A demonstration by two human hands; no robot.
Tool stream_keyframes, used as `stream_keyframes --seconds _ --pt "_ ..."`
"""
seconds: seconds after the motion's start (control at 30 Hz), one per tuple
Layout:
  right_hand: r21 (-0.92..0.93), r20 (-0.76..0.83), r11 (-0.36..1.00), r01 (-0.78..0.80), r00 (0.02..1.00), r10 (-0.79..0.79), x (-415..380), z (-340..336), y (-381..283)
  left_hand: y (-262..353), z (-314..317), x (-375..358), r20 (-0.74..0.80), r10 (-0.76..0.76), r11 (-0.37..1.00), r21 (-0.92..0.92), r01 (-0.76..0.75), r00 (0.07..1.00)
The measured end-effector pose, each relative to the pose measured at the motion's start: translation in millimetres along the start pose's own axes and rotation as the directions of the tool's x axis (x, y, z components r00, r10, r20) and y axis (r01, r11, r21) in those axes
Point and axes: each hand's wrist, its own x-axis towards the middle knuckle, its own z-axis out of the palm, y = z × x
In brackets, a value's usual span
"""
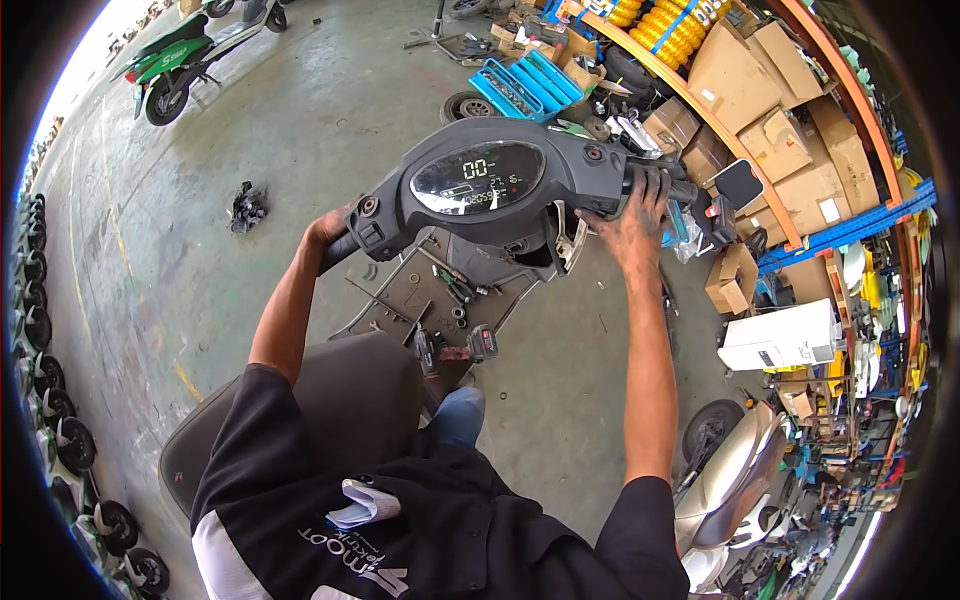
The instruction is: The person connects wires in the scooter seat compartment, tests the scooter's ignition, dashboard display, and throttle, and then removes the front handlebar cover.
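Observation:
A scooter's dark grey handlebar cover (455,150) is in front of me, its oval digital display (478,178) lit. My left hand (328,228) is closed around the left handlebar grip (341,251), with switches just above it. On the other side, my right hand (635,212) wraps over the right handlebar grip (684,191), fingers on top and thumb underneath. Below the handlebar, loose tools and small parts lie on the scooter's floorboard (405,285). A cordless power tool (428,352) rests near the front of the seat (300,410).
A blue toolbox (525,88) stands open on the floor ahead. Shelving on the right holds cardboard boxes (770,145). Another scooter (735,475) is at lower right, and a green one (170,65) stands far left. A dark part (247,207) lies on the floor.

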Motion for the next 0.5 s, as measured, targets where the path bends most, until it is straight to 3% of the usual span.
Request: stream_keyframes --seconds 0.13,0.5 --pt "0.022 0.005 1.000 -0.010 1.000 0.009 1 -4 -3 4 -1 -2 -0.018 0.025 0.986 0.165 -0.022 1.000" --pt "0.005 0.076 0.997 -0.071 0.995 0.071 3 -12 -9 -23 -10 9 -0.015 0.011 1.000 0.007 -0.011 1.000"
